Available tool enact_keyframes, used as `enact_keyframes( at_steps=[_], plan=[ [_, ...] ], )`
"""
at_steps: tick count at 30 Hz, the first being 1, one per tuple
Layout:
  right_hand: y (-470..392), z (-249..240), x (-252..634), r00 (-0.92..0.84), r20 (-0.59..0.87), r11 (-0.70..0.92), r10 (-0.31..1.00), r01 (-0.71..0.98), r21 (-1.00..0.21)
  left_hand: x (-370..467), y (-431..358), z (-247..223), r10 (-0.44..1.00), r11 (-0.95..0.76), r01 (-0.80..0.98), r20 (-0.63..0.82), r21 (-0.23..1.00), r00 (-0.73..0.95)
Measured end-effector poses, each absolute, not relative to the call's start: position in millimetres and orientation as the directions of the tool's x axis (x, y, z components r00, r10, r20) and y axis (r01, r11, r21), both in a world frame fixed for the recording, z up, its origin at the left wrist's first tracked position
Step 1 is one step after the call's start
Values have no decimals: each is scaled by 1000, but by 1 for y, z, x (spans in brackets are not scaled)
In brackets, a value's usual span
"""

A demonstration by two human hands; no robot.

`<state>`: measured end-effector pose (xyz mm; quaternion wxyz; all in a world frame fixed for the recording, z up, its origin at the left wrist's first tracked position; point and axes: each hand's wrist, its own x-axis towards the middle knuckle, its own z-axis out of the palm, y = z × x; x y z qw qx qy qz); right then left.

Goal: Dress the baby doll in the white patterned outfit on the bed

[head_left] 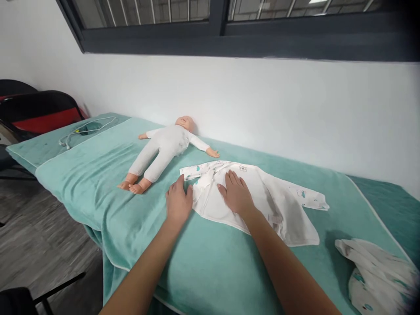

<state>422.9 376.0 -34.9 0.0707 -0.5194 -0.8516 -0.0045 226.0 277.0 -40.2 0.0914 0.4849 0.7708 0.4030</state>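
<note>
A small white baby shirt (262,183) with a green and grey print on its sleeves lies spread on the green cloth (210,262). My right hand (236,192) rests flat on the middle of the shirt, fingers extended. At the shirt's left edge, my left hand (179,199) is on the cloth with its fingers apart, near the left sleeve. Behind and to the left, a baby doll (169,140) in a white outfit lies on its back, arms spread, its head by the wall.
Crumpled white printed fabric (377,275) sits at the near right. A coiled pale cord (67,140) lies at the far left. Black and red chairs (46,116) stand beyond the left end. A wall (262,105) runs behind, under a dark window frame (147,41).
</note>
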Motion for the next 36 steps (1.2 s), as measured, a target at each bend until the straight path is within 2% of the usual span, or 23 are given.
enact_keyframes(
  at_steps=[3, 5, 10, 14, 17, 23, 28, 32, 36],
  plan=[
    [383, -33, 414, -476, 113, 485, 872, 871, -77, 228, 286, -40, 834, 210, 730, 270, 651, -481],
    [387, -32, 405, -474, 119, 485, 872, 870, -88, 227, 295, -40, 843, 177, 737, 286, 653, -456],
    [388, -30, 390, -459, 131, 473, 879, 876, -99, 212, 315, -41, 879, 19, 586, 266, 810, -396],
    [385, -30, 389, -445, 134, 460, 885, 882, -104, 203, 326, -40, 831, -14, 496, 286, 868, -478],
    [384, -32, 390, -420, 158, 438, 893, 893, -101, 198, 334, -40, 790, -24, 528, 340, 849, -511],
    [378, -32, 388, -397, 122, 407, 910, 911, -69, 188, 349, -43, 806, -2, 546, 325, 838, -495],
    [370, -29, 386, -424, 84, 429, 902, 903, -40, 197, 341, -40, 781, -33, 659, 431, 752, -453],
    [367, -28, 386, -415, 82, 420, 906, 906, -51, 216, 311, -37, 863, 20, 674, 328, 738, -384],
    [368, -30, 387, -421, 100, 429, 901, 899, -82, 236, 276, -39, 895, 86, 784, 298, 614, -331]
  ],
)
